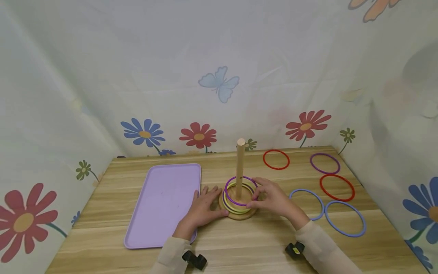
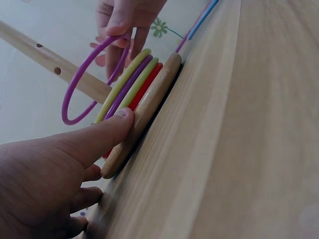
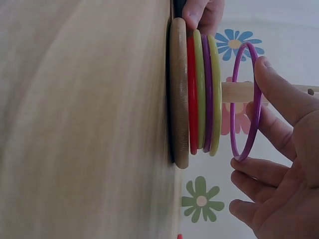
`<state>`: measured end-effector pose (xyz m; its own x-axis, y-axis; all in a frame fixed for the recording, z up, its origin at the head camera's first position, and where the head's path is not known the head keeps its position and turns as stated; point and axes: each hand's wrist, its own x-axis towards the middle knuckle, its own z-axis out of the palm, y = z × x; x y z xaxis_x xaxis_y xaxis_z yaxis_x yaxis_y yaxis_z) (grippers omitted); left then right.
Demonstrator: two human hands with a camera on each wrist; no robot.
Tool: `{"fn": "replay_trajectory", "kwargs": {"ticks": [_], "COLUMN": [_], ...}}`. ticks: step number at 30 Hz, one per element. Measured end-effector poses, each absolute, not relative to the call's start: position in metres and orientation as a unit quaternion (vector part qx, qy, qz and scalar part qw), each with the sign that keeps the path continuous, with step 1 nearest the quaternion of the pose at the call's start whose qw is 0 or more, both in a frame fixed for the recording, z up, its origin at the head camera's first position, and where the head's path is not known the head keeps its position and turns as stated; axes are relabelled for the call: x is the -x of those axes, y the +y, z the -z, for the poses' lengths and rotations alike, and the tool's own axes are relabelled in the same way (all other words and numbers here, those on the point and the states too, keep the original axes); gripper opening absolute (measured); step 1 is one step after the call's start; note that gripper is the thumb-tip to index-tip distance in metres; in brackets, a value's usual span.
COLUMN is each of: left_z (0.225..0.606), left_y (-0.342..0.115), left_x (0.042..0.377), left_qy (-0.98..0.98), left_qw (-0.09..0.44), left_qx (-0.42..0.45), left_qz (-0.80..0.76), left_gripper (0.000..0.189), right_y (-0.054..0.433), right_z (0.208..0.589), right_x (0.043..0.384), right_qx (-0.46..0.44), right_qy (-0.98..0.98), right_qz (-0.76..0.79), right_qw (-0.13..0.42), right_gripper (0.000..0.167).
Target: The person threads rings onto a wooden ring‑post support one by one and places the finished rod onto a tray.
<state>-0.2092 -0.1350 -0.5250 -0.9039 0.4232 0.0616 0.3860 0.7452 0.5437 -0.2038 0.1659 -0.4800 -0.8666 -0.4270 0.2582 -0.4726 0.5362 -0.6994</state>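
Four stacked rings [image 3: 201, 94] | right hand [image 1: 273, 198] pinches purple ring [image 3: 255, 117], clear above | left hand [image 1: 204, 207] spread, base [image 3: 179, 99] edge

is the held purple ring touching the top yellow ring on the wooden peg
Apart. The right wrist view shows bare wooden peg between the held purple ring and the top yellow ring.

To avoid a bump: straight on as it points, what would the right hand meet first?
Probably the wooden peg inside the purple ring it pinches or, as depth is unclear, the top yellow ring.
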Motion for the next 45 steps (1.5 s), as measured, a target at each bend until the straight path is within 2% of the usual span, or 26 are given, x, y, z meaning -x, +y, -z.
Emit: {"fn": "replay_trajectory", "kwargs": {"ticks": [9,25,34,45], "left_z": [0.525,0.53,0.529,0.529], "left_y": [-0.135,-0.136,-0.136,-0.137], "left_x": [0.21,0.211,0.211,0.21], "left_qy": [0.934,0.934,0.934,0.933], "left_qw": [0.031,0.028,0.032,0.034], "left_qx": [-0.218,-0.22,-0.217,-0.222], "left_qz": [-0.282,-0.281,-0.281,-0.28], "left_gripper": [0.091,0.091,0.092,0.092], "right_y": [0.166,0.168,0.168,0.177], "right_z": [0.484,0.491,0.496,0.496], "right_x": [0.207,0.209,0.211,0.208], "right_qx": [-0.274,-0.258,-0.276,-0.23], "right_qy": [-0.868,-0.867,-0.86,-0.865], "right_qz": [-0.414,-0.424,-0.427,-0.446], "right_qw": [0.025,-0.036,-0.033,0.022], "right_gripper": [0.025,0.023,0.049,0.059]}}
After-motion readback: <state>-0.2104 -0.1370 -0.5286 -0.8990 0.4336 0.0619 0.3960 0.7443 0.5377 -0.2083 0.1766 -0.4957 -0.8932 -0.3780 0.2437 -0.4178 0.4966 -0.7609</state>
